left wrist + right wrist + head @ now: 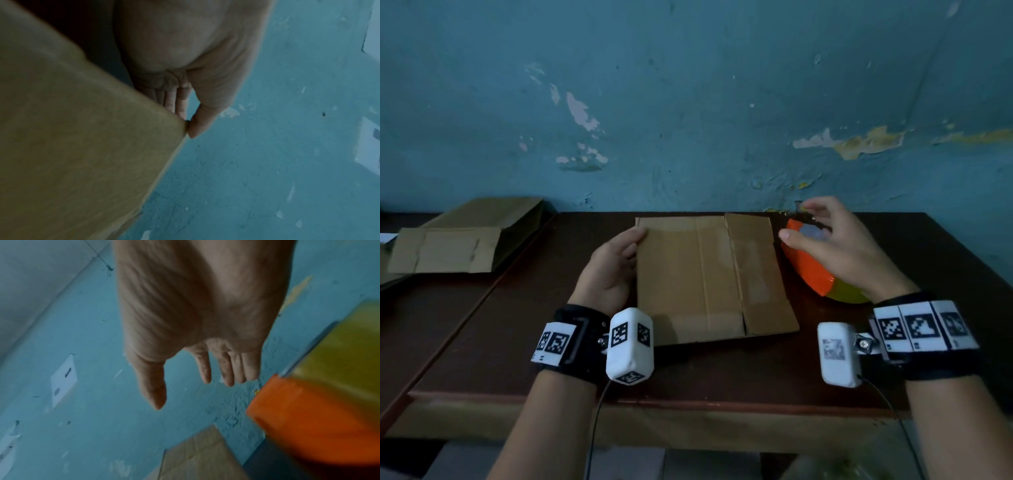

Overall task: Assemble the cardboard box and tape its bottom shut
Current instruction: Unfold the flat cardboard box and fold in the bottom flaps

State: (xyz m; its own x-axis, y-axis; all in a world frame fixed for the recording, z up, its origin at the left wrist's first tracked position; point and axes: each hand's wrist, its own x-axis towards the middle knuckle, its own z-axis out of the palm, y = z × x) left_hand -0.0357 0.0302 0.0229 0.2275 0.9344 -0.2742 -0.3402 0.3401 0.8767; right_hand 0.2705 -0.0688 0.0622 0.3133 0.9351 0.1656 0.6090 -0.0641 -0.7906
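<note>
**Flat box held at its left edge, right hand loose over the tape tool**

Nearest the camera, both wrists carry black bands with white marker blocks. Past them, the left hand (613, 265) grips the box (705, 277) at its left edge: the thumb (202, 120) lies on top near the far corner and the fingers (174, 100) are tucked under the cardboard. The box is still folded flat and lies on the dark table (517, 342), between the two hands, with its long creases running away from the person.

Just right of the box, the right hand (832, 243) hovers with its fingers spread and relaxed, grasping nothing, above an orange and yellow-green tape tool (811, 270). Whether any fingertip touches the tool cannot be told; the hand covers the tool's far part, and its shape is blurred in the right wrist view.

Farther left, on a second table, more flat cardboard (448, 250) lies partly cut off by the frame. A peeling blue wall (688, 102) stands behind everything.
</note>
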